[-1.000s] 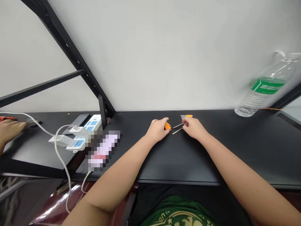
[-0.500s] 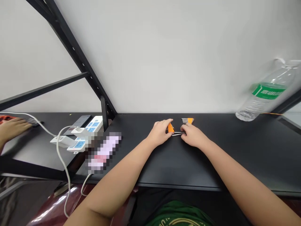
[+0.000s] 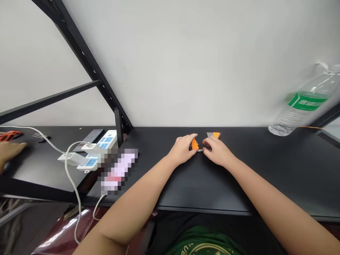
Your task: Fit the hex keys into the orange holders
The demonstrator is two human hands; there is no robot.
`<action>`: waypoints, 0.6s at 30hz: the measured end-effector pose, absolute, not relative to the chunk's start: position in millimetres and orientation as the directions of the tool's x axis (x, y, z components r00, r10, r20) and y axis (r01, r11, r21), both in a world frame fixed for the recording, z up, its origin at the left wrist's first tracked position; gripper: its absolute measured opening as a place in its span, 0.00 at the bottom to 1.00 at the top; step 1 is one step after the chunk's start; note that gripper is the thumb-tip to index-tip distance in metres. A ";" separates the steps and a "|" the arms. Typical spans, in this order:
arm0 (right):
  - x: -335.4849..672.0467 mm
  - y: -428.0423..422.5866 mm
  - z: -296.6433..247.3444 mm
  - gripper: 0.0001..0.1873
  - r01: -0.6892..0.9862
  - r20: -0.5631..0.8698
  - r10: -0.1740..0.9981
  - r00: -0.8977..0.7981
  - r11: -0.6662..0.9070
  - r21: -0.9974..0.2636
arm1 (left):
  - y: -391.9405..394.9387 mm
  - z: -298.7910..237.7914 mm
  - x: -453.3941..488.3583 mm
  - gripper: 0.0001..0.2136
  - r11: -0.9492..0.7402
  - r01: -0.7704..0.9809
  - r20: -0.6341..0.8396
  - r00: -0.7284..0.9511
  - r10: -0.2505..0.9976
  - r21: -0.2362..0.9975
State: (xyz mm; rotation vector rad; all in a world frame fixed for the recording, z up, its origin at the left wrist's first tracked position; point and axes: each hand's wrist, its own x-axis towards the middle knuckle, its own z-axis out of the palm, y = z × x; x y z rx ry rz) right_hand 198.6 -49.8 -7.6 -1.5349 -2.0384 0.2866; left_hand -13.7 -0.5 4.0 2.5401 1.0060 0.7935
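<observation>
My left hand (image 3: 182,150) rests on the black table (image 3: 239,177) with its fingers closed around a small orange holder (image 3: 195,144). My right hand (image 3: 216,151) sits just to its right, pinching a thin metal rod (image 3: 200,150) that points into the orange holder. The two hands nearly touch. Behind my right hand lies a second orange holder with a row of thin metal rods (image 3: 213,134) in it.
A clear water bottle with a green label (image 3: 302,106) stands at the far right. White power strips with cables (image 3: 92,150) lie to the left by a black frame post (image 3: 118,124). Another person's hand (image 3: 9,152) rests at the far left edge, near a fork (image 3: 39,136).
My right hand brought the metal rods from an angle to level and slid them toward the orange holder in my left hand. The other person's hand drew back to the left.
</observation>
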 end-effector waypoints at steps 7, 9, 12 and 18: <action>186.1 -47.6 -3.0 0.04 0.666 0.427 0.883 -0.196 0.440 -0.602 | 0.0 1.1 -9.0 0.33 -0.693 0.425 0.387 0.605 0.696 0.583; 186.4 -45.7 -5.1 0.03 0.650 0.417 0.891 -0.179 0.426 -0.630 | 0.3 1.1 -8.2 0.33 -0.682 0.432 0.378 0.598 0.706 0.590; 192.5 -41.8 -7.8 0.06 0.656 0.416 0.900 -0.132 0.394 -0.644 | 1.7 1.3 -8.6 0.31 -0.686 0.474 0.367 0.600 0.711 0.552; 199.7 -38.7 -9.5 0.08 0.634 0.413 0.902 -0.123 0.391 -0.667 | 3.1 1.4 -10.9 0.29 -0.675 0.493 0.349 0.598 0.721 0.550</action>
